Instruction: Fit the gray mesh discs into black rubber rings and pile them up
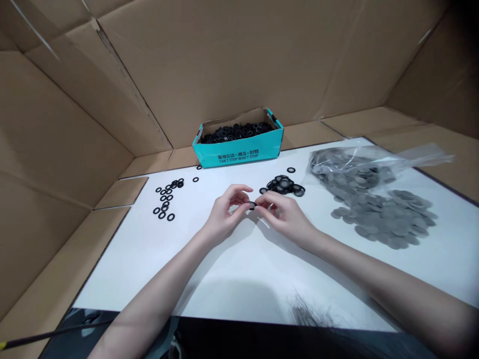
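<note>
Between my two hands, above the white surface, is a small black ring (252, 205) with a greyish centre. My left hand (227, 212) holds its left edge at the thumb tip, its other fingers curled and the index finger lifted over the ring. From the other side, my right hand (283, 215) pinches the ring between thumb and fingertips. Just beyond the right hand lies a pile of black rings (281, 184), several with grey discs inside. Loose black rings (163, 205) are scattered to the left. Grey round discs (392, 219) are heaped at the right.
A turquoise box (239, 152) full of black rings stands at the back. A clear plastic bag (352, 167) of grey discs lies at the right rear, its mouth stretching rightward. Cardboard walls (243, 65) enclose the white work surface (232, 284). A single ring (291, 170) lies behind the pile.
</note>
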Tool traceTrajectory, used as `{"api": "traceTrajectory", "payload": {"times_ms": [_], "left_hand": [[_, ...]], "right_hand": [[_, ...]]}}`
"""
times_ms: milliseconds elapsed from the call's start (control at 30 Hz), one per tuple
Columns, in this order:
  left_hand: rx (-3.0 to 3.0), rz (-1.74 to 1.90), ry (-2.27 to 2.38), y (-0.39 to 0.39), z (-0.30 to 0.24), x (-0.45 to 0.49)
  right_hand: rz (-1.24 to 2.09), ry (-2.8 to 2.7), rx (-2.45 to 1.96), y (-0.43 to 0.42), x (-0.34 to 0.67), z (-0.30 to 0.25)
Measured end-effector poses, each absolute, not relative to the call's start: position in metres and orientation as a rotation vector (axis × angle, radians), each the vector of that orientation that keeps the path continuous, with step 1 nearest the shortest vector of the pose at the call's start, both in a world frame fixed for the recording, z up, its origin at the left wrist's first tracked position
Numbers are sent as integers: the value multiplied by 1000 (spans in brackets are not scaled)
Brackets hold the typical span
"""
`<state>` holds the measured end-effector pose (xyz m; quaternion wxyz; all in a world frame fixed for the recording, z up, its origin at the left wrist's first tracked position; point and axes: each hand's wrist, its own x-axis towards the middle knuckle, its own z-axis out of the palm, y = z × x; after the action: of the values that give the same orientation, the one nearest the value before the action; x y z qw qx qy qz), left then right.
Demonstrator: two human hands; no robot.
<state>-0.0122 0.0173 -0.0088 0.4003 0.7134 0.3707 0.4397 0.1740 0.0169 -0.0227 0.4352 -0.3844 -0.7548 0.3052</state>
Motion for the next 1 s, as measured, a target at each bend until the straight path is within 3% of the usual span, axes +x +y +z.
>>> {"api": "traceTrajectory", "payload": {"times_ms": [1000], "left_hand": [[2061, 924, 1003, 16, -5, -15]], "right_hand": [[687, -2048, -931, 23, 179, -27]]}}
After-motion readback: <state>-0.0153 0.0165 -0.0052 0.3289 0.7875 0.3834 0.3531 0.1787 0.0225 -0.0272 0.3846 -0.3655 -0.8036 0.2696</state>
